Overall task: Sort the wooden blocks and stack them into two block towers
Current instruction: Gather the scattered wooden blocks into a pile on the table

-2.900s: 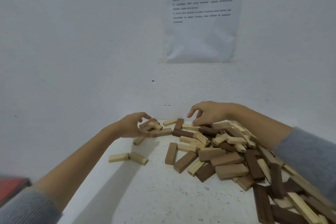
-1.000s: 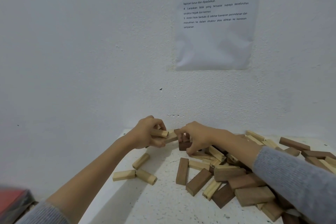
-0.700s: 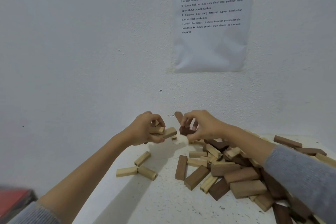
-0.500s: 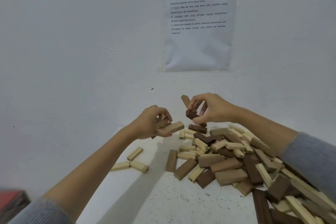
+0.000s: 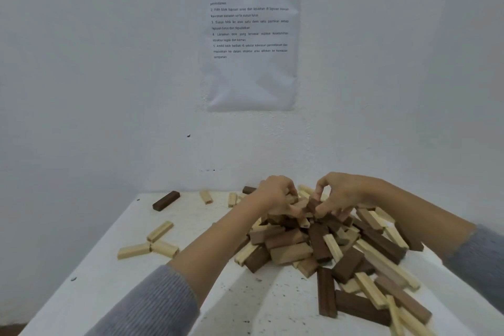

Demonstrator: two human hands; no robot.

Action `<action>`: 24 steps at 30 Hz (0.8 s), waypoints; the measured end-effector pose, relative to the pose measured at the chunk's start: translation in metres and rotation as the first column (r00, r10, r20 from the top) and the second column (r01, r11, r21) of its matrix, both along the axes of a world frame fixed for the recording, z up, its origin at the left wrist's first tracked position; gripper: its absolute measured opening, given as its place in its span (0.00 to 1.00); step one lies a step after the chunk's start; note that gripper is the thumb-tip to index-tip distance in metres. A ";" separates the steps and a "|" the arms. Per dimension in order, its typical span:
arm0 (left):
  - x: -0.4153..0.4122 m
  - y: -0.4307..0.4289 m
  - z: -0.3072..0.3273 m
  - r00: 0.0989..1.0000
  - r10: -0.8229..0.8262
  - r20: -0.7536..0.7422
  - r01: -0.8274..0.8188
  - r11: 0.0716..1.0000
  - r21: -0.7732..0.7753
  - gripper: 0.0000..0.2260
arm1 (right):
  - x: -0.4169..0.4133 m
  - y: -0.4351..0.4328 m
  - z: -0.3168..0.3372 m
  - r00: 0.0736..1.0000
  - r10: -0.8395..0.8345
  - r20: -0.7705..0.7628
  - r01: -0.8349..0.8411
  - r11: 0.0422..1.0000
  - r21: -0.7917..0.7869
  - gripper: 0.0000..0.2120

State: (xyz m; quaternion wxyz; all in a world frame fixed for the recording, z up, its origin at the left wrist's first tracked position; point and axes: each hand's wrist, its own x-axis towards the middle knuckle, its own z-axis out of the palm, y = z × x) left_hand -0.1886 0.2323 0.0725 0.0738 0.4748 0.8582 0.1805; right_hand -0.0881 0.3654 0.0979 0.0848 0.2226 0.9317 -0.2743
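Observation:
A loose heap of wooden blocks (image 5: pixel 321 248), pale, mid-brown and dark brown, covers the right half of the white table (image 5: pixel 114 289). Both hands sit on the heap's far top. My left hand (image 5: pixel 275 195) curls its fingers around a mid-brown block (image 5: pixel 296 206). My right hand (image 5: pixel 338 194) pinches a dark brown block (image 5: pixel 312 204) between thumb and fingers, right beside the left hand. Three pale blocks (image 5: pixel 148 247) lie apart at the left. No stacked tower is in view.
A single dark block (image 5: pixel 165 200) and two pale blocks (image 5: pixel 218 198) lie near the table's far edge against the white wall. A printed sheet (image 5: pixel 251 35) hangs on the wall above. The table's left edge drops off close to the pale blocks.
Both hands, each holding blocks, have come down from above the table onto the top of the heap and now meet there. The view has shifted, showing a dark block at the far left.

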 end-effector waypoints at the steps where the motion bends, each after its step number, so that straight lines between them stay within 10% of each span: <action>1: 0.002 0.004 -0.002 1.000 0.005 0.006 -0.005 1.000 -0.013 0.24 | 0.003 0.002 -0.002 1.000 0.001 -0.003 -0.001 1.000 -0.030 0.14; 14: -0.012 -0.068 0.017 0.991 0.062 0.122 -0.069 0.996 0.053 0.19 | 0.010 -0.005 -0.002 0.973 0.072 -0.221 -0.065 0.997 0.040 0.11; 24: -0.069 -0.187 0.008 0.933 0.353 0.073 -0.318 0.901 -0.294 0.37 | -0.063 -0.080 -0.012 0.896 0.286 -0.339 -0.265 0.958 0.108 0.06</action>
